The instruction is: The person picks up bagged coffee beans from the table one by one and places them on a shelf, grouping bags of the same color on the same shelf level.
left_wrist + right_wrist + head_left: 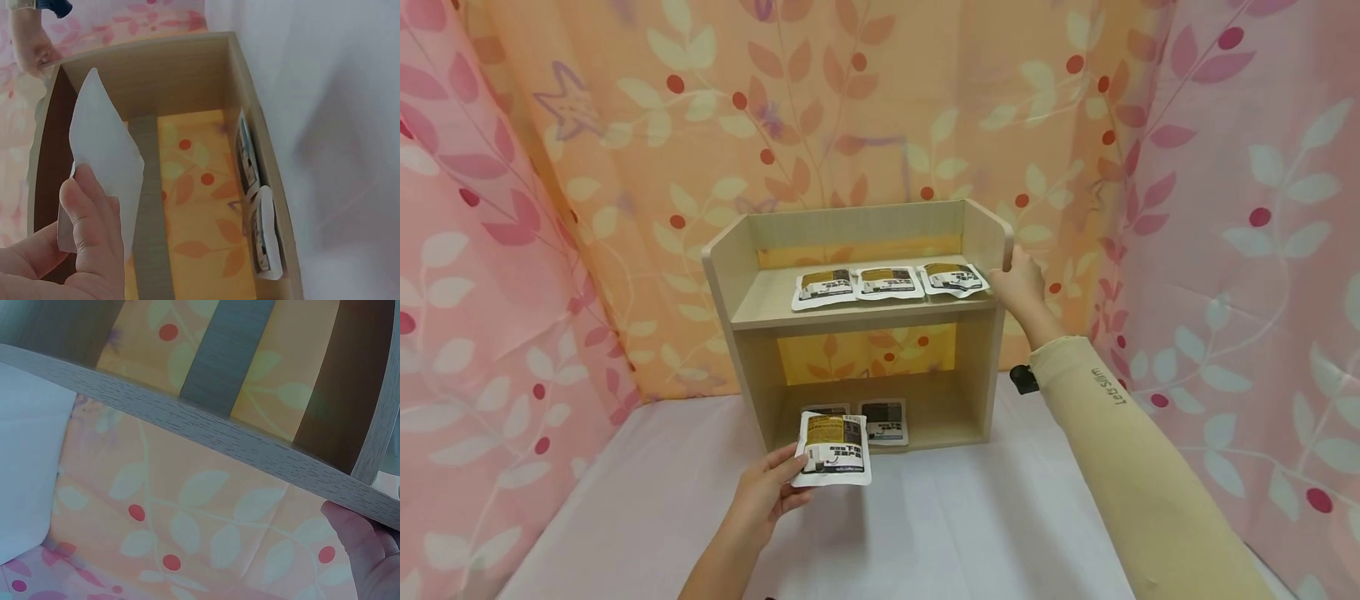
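Observation:
My left hand (763, 496) grips a white-edged flat pouch (835, 450) with a yellow and black printed label, thumb on its front. It is in front of the lower opening of a small wooden shelf (865, 317). From the left wrist view, the pouch's plain white back (103, 137) faces the camera. My right hand (1022, 292) holds the shelf's right side panel near its upper front edge; in the right wrist view its thumb (350, 528) lies against that panel, with the other fingers partly hidden.
Three similar pouches, among them a middle one (889, 283), lie in a row on the upper board. Two more, including a right-hand one (886, 421), lie on the bottom board. A small black object (1023, 379) sits beside the shelf on the white cloth (940, 525). Patterned curtains surround it.

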Available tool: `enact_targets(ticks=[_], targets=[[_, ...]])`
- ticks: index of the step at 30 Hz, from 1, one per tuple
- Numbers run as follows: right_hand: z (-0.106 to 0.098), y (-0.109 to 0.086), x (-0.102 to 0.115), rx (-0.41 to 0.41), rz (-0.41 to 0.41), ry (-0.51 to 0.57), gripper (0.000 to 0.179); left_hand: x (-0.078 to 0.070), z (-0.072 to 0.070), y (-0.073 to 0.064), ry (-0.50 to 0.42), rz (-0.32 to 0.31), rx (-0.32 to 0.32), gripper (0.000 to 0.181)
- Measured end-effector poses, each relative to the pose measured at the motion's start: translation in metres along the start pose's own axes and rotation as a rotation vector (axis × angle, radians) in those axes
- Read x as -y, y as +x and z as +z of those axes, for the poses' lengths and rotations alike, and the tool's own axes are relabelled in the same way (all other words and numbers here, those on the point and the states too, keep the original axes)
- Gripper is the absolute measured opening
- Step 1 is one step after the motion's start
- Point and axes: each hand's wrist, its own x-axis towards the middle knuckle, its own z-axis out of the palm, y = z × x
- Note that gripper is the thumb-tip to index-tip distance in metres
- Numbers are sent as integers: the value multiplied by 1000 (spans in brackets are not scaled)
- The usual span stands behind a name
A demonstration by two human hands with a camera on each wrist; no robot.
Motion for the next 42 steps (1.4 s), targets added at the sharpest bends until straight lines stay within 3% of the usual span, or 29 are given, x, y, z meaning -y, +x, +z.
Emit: enact_targets(ticks=[24, 42], targets=[[-1, 1, -2, -3, 7, -2, 42, -27, -9, -3, -34, 38, 30, 51], [1, 2, -1, -5, 8, -1, 41, -42, -17, -12, -95, 45, 19, 51]])
